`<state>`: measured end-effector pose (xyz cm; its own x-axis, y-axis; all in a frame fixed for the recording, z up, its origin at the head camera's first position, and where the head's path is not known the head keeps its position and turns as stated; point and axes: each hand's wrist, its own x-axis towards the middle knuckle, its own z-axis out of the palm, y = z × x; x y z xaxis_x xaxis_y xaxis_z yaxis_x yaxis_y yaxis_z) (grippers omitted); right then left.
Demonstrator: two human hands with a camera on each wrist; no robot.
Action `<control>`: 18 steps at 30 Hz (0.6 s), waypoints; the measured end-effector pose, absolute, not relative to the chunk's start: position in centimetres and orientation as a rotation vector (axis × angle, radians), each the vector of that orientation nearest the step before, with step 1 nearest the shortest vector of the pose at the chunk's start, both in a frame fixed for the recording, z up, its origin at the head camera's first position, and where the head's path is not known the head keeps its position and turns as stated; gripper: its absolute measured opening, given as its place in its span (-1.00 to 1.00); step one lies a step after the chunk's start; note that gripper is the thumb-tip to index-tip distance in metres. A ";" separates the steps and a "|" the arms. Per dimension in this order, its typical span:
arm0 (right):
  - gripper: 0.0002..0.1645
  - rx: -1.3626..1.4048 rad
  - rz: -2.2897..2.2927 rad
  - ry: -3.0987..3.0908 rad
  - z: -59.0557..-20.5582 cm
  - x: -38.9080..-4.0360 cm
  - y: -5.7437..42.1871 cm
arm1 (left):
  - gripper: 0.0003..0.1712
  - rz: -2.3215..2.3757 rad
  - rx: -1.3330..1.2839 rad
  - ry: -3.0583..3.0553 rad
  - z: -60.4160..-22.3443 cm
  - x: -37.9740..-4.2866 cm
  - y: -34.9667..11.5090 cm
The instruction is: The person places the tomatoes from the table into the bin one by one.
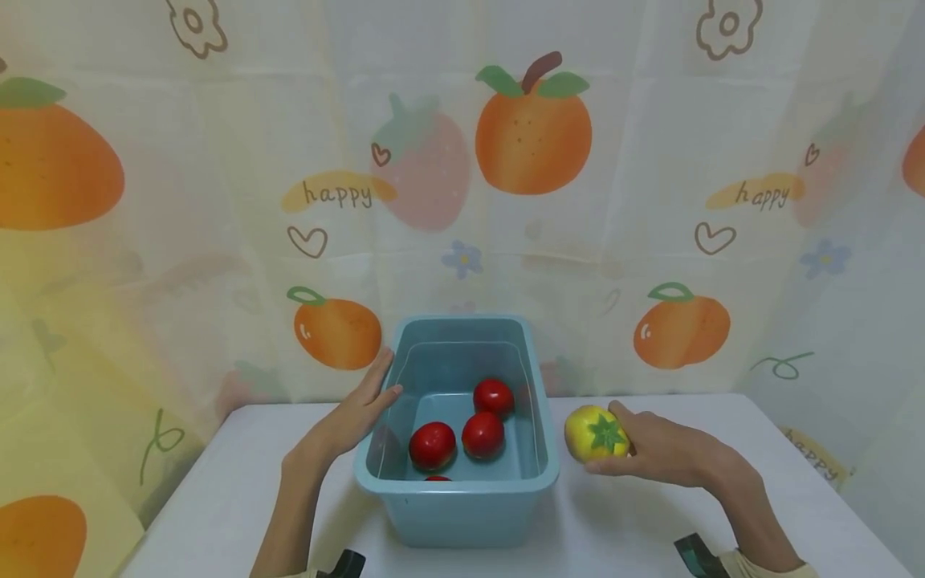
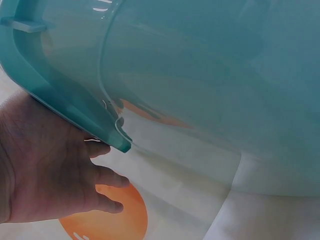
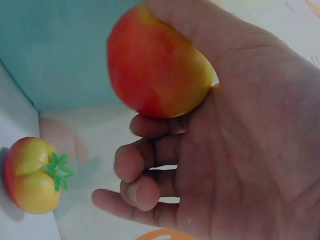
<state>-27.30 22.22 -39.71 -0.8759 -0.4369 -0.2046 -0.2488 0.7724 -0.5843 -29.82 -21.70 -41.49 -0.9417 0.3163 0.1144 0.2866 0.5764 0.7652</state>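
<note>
My right hand [image 1: 661, 445] grips a toy peach [image 1: 588, 433], thumb on one side and fingers on the other, to the right of the blue plastic bin [image 1: 470, 514]. Its green star-shaped leaf faces the head camera; the right wrist view shows its red and yellow side. A second toy peach [image 3: 32, 175] sits beyond it, leaf up, not visible in the head view. On the bin's left rim rests my left hand [image 1: 357, 417], thumb over the edge and fingers extended along the outside. Inside the bin lie several round red fruits [image 1: 482, 435], one mostly hidden by the front wall.
Both hands and the bin are over a white table [image 1: 238, 474]. Behind it hangs a curtain [image 1: 621, 241] printed with oranges and strawberries, close to the bin's far end.
</note>
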 end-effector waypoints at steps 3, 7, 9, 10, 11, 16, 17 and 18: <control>-0.20 -0.501 -0.821 2.668 -39.3 -27.0 22.0 | -0.04 1.325 0.536 2.759 -41.6 -29.8 -21.7; -0.20 -0.550 -0.808 2.755 -38.9 -26.6 21.7 | -0.05 1.328 0.531 2.758 -41.5 -29.8 -21.7; -0.24 -0.607 -0.817 2.804 -38.8 -26.3 21.5 | -0.05 1.333 0.525 2.755 -41.5 -29.8 -21.7; -0.25 -0.644 -0.827 2.833 -38.8 -26.2 21.3 | -0.05 1.334 0.521 2.754 -41.5 -29.8 -21.7; -0.28 -0.683 -0.841 2.864 -38.8 -26.1 21.0 | -0.05 1.332 0.522 2.755 -41.5 -29.8 -21.7; -0.25 -0.799 -0.978 3.001 -39.4 -25.7 18.8 | -0.04 1.321 0.522 2.761 -41.5 -29.9 -21.7; -0.25 -0.811 -0.993 3.024 -39.5 -25.6 18.2 | -0.04 1.319 0.521 2.762 -41.5 -29.9 -21.7; -0.25 -0.818 -0.995 3.051 -39.7 -25.6 17.7 | -0.04 1.320 0.516 2.762 -41.5 -29.9 -21.7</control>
